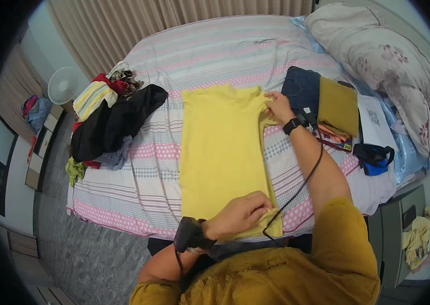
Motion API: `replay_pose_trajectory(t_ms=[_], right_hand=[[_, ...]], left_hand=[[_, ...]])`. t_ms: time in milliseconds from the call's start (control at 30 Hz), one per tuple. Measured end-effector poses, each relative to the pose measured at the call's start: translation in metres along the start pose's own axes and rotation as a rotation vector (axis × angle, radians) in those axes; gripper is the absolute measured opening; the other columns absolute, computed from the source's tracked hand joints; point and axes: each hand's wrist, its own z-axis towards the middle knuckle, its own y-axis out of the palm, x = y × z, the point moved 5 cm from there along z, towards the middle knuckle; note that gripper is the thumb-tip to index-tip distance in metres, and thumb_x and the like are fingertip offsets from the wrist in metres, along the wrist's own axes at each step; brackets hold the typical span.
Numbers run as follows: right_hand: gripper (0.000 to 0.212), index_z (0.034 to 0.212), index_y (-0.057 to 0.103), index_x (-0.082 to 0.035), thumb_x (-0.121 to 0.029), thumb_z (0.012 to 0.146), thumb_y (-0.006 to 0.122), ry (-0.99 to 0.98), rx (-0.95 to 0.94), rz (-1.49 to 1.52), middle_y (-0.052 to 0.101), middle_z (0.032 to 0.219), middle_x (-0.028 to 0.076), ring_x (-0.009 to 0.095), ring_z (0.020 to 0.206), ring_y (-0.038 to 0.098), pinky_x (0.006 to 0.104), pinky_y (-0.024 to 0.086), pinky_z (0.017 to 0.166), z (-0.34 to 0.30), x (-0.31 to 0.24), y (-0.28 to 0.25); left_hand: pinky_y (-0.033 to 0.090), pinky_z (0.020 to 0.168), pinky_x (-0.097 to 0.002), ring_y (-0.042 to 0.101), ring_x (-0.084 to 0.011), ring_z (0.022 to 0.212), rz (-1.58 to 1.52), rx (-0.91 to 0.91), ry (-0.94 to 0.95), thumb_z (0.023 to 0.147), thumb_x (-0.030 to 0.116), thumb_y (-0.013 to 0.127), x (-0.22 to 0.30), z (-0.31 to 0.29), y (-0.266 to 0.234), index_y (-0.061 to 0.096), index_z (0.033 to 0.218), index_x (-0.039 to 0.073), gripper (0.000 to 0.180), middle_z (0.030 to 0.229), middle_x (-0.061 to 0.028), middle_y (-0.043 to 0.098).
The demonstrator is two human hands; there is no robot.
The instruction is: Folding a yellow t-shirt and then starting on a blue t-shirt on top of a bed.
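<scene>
A yellow T-shirt (220, 152) lies spread on the bed with its neck end away from me. My left hand (240, 212) reaches across the bottom of the shirt, fingers closed on the hem near its lower right corner. Up at the right shoulder, my right hand (279, 109) pinches the shirt's fabric by the sleeve. The shirt's right side runs as a long edge between the two hands, with a little cloth showing beyond it near each one.
A heap of loose clothes, with a black garment (108, 124) on top, sits left. At right are folded jeans (300, 91), a folded mustard garment (338, 107), a white sheet of paper (378, 122) and a blue-black pouch (374, 158). A cable (301, 188) hangs from my right wrist.
</scene>
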Motion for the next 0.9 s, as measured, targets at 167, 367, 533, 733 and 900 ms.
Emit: replay_pose_trajectory(t_ms=[167, 367, 533, 733, 900], right_hand=[[0.034, 0.112, 0.062, -0.005, -0.007, 0.078, 0.062, -0.492, 0.261, -0.598, 0.068, 0.082, 0.013, 0.032, 0.076, 0.068, 0.0365, 0.053, 0.067, 0.002, -0.003, -0.031], [0.040, 0.119, 0.058, -0.006, -0.015, 0.081, 0.062, -0.218, 0.128, -0.872, 0.057, 0.123, 0.021, 0.039, 0.109, 0.057, 0.0440, 0.045, 0.092, -0.013, -0.020, -0.010], [0.056, 0.135, 0.048, -0.009, -0.039, 0.089, 0.058, -0.882, 0.100, -0.979, 0.043, 0.143, 0.017, 0.034, 0.135, 0.035, 0.0497, 0.027, 0.111, -0.048, -0.052, 0.043], [0.075, 0.149, 0.031, -0.014, -0.065, 0.093, 0.029, -0.458, -0.261, -1.272, 0.027, 0.155, 0.013, 0.032, 0.144, 0.020, 0.0540, 0.014, 0.115, -0.023, 0.019, 0.081], [0.067, 0.140, 0.045, -0.012, -0.059, 0.094, 0.034, -0.462, -0.144, -1.236, 0.039, 0.148, 0.015, 0.032, 0.135, 0.038, 0.0542, 0.024, 0.111, 0.005, 0.002, 0.080]], left_hand=[[0.048, 0.081, -0.0372, 0.059, -0.0307, 0.094, -0.006, -0.124, 0.051, 0.092, 0.010, 0.054, -0.008, 0.006, 0.029, 0.057, 0.109, 0.005, 0.018, 0.099, -0.0136, 0.059], [0.045, 0.090, -0.0420, 0.057, -0.0343, 0.104, 0.151, 0.076, -0.023, 0.088, 0.012, 0.059, -0.030, 0.003, 0.019, 0.052, 0.124, 0.006, 0.037, 0.109, -0.0162, 0.059], [0.034, 0.104, -0.0504, 0.044, -0.0404, 0.125, 0.605, 0.288, 0.044, 0.089, 0.019, 0.061, -0.054, -0.026, -0.031, 0.045, 0.134, 0.004, 0.050, 0.133, -0.0201, 0.049], [0.020, 0.111, -0.0555, 0.023, -0.0457, 0.138, 0.641, 0.240, -0.260, 0.090, 0.036, 0.059, -0.096, -0.055, -0.042, 0.039, 0.141, 0.004, 0.064, 0.149, -0.0226, 0.030], [0.021, 0.110, -0.0556, 0.025, -0.0453, 0.137, 0.640, 0.260, -0.245, 0.089, 0.037, 0.059, -0.102, -0.055, -0.039, 0.040, 0.141, 0.004, 0.064, 0.148, -0.0222, 0.032]])
